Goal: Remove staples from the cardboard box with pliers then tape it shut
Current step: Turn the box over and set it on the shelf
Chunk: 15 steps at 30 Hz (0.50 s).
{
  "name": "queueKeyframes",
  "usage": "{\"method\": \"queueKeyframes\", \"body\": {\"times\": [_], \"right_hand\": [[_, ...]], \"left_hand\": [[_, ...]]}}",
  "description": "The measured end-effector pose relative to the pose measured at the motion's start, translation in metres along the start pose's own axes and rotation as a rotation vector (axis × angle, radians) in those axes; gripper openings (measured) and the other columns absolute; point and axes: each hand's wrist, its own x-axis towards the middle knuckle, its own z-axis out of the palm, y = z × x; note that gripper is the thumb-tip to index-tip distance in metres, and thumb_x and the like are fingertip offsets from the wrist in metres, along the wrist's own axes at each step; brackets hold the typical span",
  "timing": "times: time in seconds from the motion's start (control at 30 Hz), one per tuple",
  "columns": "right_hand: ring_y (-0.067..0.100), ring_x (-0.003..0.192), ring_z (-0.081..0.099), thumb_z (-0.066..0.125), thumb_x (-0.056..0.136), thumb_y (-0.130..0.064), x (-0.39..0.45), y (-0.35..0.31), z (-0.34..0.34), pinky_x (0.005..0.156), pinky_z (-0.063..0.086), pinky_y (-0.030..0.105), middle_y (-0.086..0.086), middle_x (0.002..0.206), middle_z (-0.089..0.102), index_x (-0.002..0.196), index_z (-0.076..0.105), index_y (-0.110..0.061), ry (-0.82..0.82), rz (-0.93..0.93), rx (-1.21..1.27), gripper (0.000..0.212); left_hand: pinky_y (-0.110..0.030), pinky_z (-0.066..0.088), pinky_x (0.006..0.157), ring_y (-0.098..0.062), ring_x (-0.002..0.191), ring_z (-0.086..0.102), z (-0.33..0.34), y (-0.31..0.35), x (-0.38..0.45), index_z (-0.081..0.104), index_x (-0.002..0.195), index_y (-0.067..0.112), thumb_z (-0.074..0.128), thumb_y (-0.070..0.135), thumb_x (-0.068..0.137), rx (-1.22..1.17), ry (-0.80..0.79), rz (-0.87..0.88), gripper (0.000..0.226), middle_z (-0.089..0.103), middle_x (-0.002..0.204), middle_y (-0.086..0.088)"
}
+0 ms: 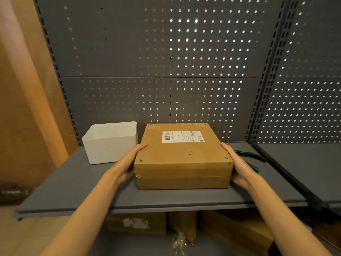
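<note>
A flat brown cardboard box [182,159] lies on the grey shelf [73,187], with a white shipping label on its top and clear tape along its front seam. Small dark holes dot the top near the corners. My left hand [129,163] presses flat against the box's left side, fingers straight. Against the right side lies my right hand [238,165], also with straight fingers. Green-handled pliers [252,157] rest on the shelf just behind my right hand, partly hidden by it.
A white open plastic bin [110,145] stands on the shelf left of the box. A grey pegboard wall [166,52] backs the shelf. Brown boxes [136,223] sit on the level below. A second shelf section [304,163] adjoins at the right.
</note>
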Motion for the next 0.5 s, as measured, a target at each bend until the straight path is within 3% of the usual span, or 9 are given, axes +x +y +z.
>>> {"method": "queueKeyframes", "body": {"times": [0.13,0.2,0.3,0.37,0.43,0.5], "right_hand": [[0.017,0.087,0.066,0.049,0.088,-0.054,-0.004,-0.006,0.002,0.068,0.048,0.031,0.001,0.09,0.074,0.099,0.066,-0.028,0.026,0.011,-0.074,0.033],[0.018,0.089,0.062,0.045,0.092,-0.049,-0.007,-0.013,0.005,0.075,0.047,0.032,0.003,0.097,0.071,0.104,0.063,-0.023,0.144,-0.005,-0.182,0.033],[0.019,0.099,0.059,0.044,0.096,-0.039,-0.017,-0.026,0.007,0.081,0.048,0.029,0.006,0.115,0.063,0.117,0.06,-0.012,0.28,-0.156,-0.288,0.038],[0.021,0.097,0.062,0.048,0.095,-0.035,-0.03,-0.034,0.007,0.079,0.051,0.032,0.01,0.109,0.066,0.109,0.063,-0.004,0.365,-0.331,-0.516,0.037],[0.022,0.097,0.061,0.052,0.093,-0.034,-0.044,-0.04,0.008,0.08,0.049,0.035,0.005,0.1,0.067,0.105,0.065,-0.009,0.501,-0.489,-0.851,0.031],[0.022,0.099,0.059,0.052,0.092,-0.034,-0.055,-0.045,0.007,0.078,0.048,0.034,0.004,0.107,0.063,0.114,0.061,-0.012,0.62,-0.579,-1.15,0.033]], "left_hand": [[-0.024,0.051,0.058,-0.013,0.077,0.068,-0.002,0.007,0.003,0.061,0.095,0.027,0.055,0.048,0.087,0.111,0.04,0.001,0.023,0.074,0.075,0.007],[-0.02,0.05,0.055,-0.01,0.073,0.067,-0.001,0.015,0.003,0.061,0.102,0.021,0.055,0.04,0.09,0.184,0.047,0.055,0.023,0.073,0.076,0.008],[-0.019,0.046,0.073,-0.011,0.091,0.059,0.001,0.028,-0.002,0.049,0.13,0.014,0.056,0.032,0.091,0.489,0.08,0.19,0.043,0.061,0.107,0.005],[-0.028,0.04,0.087,-0.02,0.11,0.053,0.003,0.038,-0.006,0.044,0.135,0.013,0.058,0.03,0.09,0.754,0.128,0.333,0.05,0.054,0.128,-0.006],[-0.031,0.041,0.089,-0.023,0.113,0.054,0.014,0.049,-0.014,0.05,0.13,0.014,0.058,0.029,0.09,0.938,0.168,0.512,0.043,0.057,0.128,-0.008],[-0.034,0.047,0.09,-0.021,0.107,0.058,0.035,0.058,-0.024,0.057,0.122,0.018,0.056,0.031,0.091,1.072,0.196,0.673,0.034,0.063,0.12,-0.003]]}}
